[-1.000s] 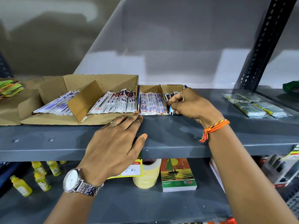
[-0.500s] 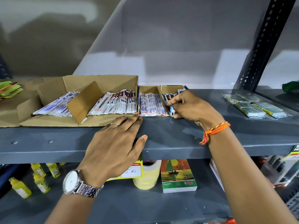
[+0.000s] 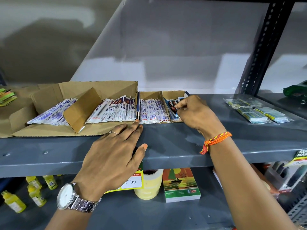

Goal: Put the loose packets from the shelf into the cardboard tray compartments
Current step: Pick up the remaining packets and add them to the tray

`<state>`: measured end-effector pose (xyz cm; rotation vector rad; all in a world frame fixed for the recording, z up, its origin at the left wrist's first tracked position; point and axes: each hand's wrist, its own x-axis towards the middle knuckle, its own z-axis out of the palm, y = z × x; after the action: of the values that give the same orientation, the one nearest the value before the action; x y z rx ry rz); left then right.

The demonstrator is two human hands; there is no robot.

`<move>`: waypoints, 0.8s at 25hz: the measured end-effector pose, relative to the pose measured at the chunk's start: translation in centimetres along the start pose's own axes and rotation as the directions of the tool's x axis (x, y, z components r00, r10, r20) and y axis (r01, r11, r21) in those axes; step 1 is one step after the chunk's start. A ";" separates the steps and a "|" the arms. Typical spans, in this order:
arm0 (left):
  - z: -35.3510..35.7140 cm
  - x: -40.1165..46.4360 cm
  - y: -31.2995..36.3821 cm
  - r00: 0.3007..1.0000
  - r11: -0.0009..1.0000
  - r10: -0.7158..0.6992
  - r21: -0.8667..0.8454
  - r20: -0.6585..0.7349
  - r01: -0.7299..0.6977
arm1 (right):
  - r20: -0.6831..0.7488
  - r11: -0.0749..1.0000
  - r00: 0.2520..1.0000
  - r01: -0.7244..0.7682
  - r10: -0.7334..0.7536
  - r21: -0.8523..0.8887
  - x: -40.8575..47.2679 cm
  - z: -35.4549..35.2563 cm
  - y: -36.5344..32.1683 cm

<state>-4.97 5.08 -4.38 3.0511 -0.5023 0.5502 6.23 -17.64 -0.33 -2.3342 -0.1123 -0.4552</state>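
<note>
A small cardboard tray (image 3: 173,94) with two compartments sits on the grey shelf (image 3: 182,146). Its left compartment holds white and blue packets (image 3: 152,111). My right hand (image 3: 196,113) pinches a small dark red and blue packet (image 3: 172,107) at the right compartment, among other blue packets. My left hand (image 3: 114,151) lies flat on the shelf edge, fingers spread, fingertips touching the front corner of the big cardboard box (image 3: 99,90). That box holds white packets (image 3: 114,112) on both sides of a slanted divider (image 3: 81,110).
Clear packs of blue-green items (image 3: 259,110) lie on the shelf at the right, by a black perforated post (image 3: 264,47). Below are yellow bottles (image 3: 33,191), a tape roll (image 3: 149,185), a yellow price tag (image 3: 131,181) and a small green box (image 3: 181,185).
My right hand's fingers have shifted slightly right over the right compartment and now pinch a dark packet. My left hand has stayed put.
</note>
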 end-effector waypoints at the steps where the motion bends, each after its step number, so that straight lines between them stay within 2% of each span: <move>1: 0.0 0.0 0.0 1.000 1.000 -0.001 -0.004 -0.001 0.001 | -0.028 1.000 1.000 0.000 0.000 0.018 -0.1 -0.1 -0.1; 3: 0.0 -0.1 0.0 1.000 1.000 -0.005 -0.011 -0.002 0.005 | -0.123 0.999 0.992 0.021 -0.018 0.027 -0.2 -0.6 -0.3; 7: 0.0 -0.1 0.0 1.000 1.000 -0.004 0.008 0.003 0.004 | -0.307 0.995 0.948 0.065 -0.086 -0.076 0.1 -2.3 -0.1; 13: -0.2 -0.1 0.1 1.000 1.000 0.000 0.017 0.009 -0.001 | -0.420 0.999 0.907 0.033 -0.038 -0.019 1.4 -4.9 -1.1; 14: -0.2 -0.1 0.1 1.000 1.000 -0.001 0.016 0.010 0.001 | -0.424 0.998 0.905 0.053 -0.036 0.030 2.0 -5.2 -1.2; 16: -0.1 -0.1 0.1 1.000 1.000 -0.004 0.019 0.009 0.004 | -0.326 0.934 0.945 0.085 0.035 0.346 3.5 -5.7 -1.2; 18: 0.0 -0.1 0.1 1.000 1.000 -0.008 0.013 0.001 0.008 | -0.159 0.722 0.984 0.052 0.082 0.690 5.0 -6.2 -1.2; 19: 0.0 -0.2 0.1 1.000 1.000 -0.010 0.007 -0.002 0.010 | -0.108 0.652 0.992 0.035 0.073 0.758 5.7 -6.4 -1.1; 20: 0.0 -0.2 0.1 1.000 1.000 -0.010 0.003 -0.005 0.010 | -0.086 0.634 0.994 0.026 0.063 0.773 6.4 -6.6 -1.1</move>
<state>-5.16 5.02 -4.41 3.0521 -0.4866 0.5585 10.08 -21.80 7.05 -1.4404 -0.1915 -0.4080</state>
